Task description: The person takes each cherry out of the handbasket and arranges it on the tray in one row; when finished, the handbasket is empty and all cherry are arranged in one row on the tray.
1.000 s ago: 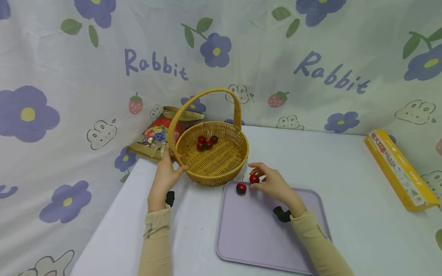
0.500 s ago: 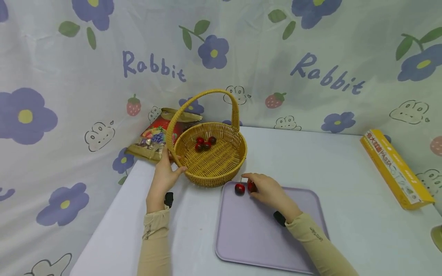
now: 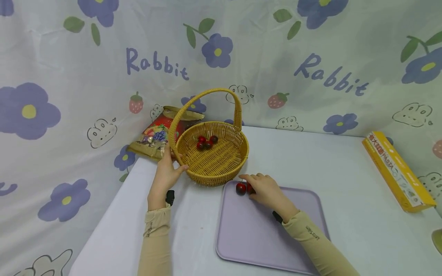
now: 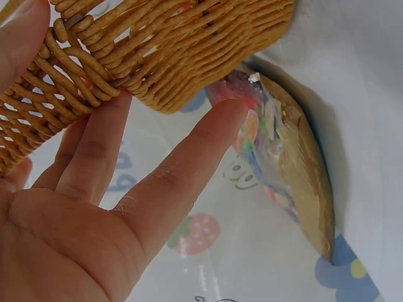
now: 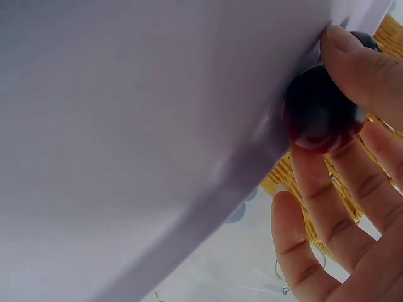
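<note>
My left hand [image 3: 164,180] grips the left side of a yellow wicker basket [image 3: 215,179] with a tall arched handle, its thumb and fingers on either side of the weave [image 4: 151,50]. Several dark red cherries [image 3: 208,144] lie inside, toward the back left. My right hand [image 3: 270,194] holds another cherry [image 5: 322,112] between thumb and fingers, low at the far left corner of a lilac tray [image 3: 248,234]. In the head view, the hand partly hides this fruit. Just left of it, a stemmed cherry [image 3: 240,188] sits on the tray.
Behind the basket's left side leans a gold and red fruit-printed bag [image 3: 153,136]. A yellow pasta box [image 3: 398,172] lies at the right. Part of a green object [image 3: 437,240] shows at the right edge. A patterned curtain [image 3: 262,57] hangs behind the white table [image 3: 193,237].
My right hand has lowered its cherry from above the tray's far edge to beside the stemmed cherry. My left hand has kept its hold on the basket. The head view shifts slightly.
</note>
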The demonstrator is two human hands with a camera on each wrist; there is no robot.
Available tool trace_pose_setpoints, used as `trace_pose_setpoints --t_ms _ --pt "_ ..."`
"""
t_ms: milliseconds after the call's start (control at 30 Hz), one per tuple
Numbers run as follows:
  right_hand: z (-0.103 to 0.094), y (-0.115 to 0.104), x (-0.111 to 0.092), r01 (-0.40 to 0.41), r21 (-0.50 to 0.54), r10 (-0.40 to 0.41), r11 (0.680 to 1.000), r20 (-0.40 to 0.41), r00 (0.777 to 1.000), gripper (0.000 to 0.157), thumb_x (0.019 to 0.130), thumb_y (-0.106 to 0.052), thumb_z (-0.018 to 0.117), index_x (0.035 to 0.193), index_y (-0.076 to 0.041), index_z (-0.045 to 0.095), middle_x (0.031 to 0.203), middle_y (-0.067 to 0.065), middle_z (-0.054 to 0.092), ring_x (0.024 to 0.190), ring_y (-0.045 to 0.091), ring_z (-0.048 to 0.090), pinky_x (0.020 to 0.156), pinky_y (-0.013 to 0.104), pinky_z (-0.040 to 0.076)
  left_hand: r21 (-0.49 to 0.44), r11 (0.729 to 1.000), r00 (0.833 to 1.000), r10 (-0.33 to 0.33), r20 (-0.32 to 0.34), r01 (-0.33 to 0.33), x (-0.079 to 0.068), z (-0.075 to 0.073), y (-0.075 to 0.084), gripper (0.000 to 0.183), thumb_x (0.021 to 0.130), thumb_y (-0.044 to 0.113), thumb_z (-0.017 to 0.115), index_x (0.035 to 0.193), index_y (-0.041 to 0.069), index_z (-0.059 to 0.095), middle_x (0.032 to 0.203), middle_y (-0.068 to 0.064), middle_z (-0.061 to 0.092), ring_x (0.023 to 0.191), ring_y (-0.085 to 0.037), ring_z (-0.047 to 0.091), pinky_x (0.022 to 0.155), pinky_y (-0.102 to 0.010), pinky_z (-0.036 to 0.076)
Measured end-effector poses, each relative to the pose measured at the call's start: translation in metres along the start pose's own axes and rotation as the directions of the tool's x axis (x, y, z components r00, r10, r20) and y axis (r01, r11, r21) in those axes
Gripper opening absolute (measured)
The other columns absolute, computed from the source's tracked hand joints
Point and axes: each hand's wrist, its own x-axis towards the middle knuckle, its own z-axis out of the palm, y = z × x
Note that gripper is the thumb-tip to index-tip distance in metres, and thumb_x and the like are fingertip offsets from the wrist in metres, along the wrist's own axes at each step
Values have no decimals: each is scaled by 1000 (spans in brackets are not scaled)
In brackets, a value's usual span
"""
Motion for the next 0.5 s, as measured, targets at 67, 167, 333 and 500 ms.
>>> trace_pose_setpoints --t_ms 67,167,333,500 --pt "0 0 0 -1 -2 1 1000 0 1000 70 67 -16 88 130 -18 56 106 3 72 94 24 65 77 43 54 0 1000 1000 1 -1 -1 0 0 0 84 88 11 71 149 8 14 128 -21 59 131 -43 48 109 -58 36" --pt "0 0 1 -5 -10 5 1000 3 1000 72 67 -17 89 131 -19 56 106 3 72 94 24 65 76 42 54 -2 1000 1000 -4 2 4 0 0 0 85 88 10 71 150 9 14 128 -22 59 131 -43 48 110 -58 36" --pt "-1 0 1 -20 -30 20 999 -1 1000 74 65 -22 90 131 -20 56 109 4 72 94 24 66 74 41 54 -3 1000 1000 -10 8 10 0 1 -1 86 88 12 71 150 10 12 128 -21 58 132 -43 47 110 -59 35" --pt "-5 0 1 -50 -32 50 998 -7 999 76 64 -25 90 132 -21 56 104 2 72 94 25 66 73 41 54 -12 1000 1000 1 8 -1 0 0 0 86 88 12 71 151 12 12 128 -19 59 131 -43 47 109 -58 36"
